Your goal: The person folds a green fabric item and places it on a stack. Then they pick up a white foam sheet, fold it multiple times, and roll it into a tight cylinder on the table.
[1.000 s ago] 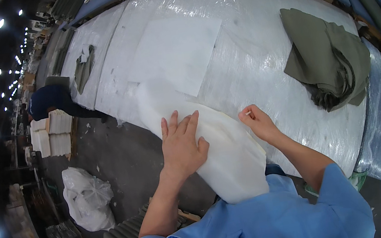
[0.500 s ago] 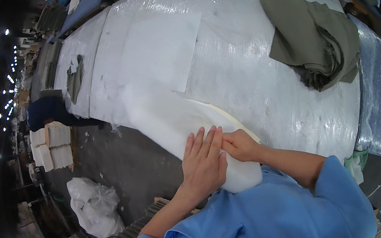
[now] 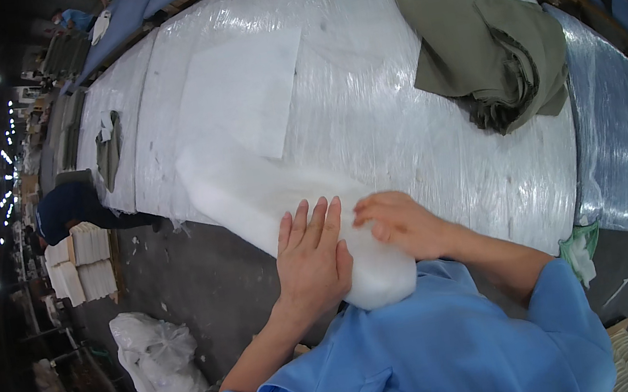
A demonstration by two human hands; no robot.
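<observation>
A thick, soft piece of white padding (image 3: 241, 190) lies slantwise over the near edge of the plastic-wrapped table, its rounded end against my blue shirt. My left hand (image 3: 313, 256) rests flat on it, fingers stretched out together and thumb apart. To its right, over the padding's right edge, is my right hand (image 3: 406, 225), slightly blurred. Its fingers are bent and point left, with a gap between them and the thumb; nothing shows in it. Beyond the padding, a flat white sheet (image 3: 242, 86) lies on the plastic-wrapped tabletop (image 3: 366, 108).
A folded pile of olive-green fabric (image 3: 490, 51) sits at the far right of the table. Smaller green fabric (image 3: 109, 156) lies at the left. A person in dark clothes (image 3: 67, 210) bends near stacked pale bundles (image 3: 86, 260). A stuffed white plastic bag (image 3: 156, 358) stands on the floor.
My right hand has let go of the padding's edge and its fingers have loosened. The pale yellowish strip along that edge no longer shows. My left hand stays flat on the padding.
</observation>
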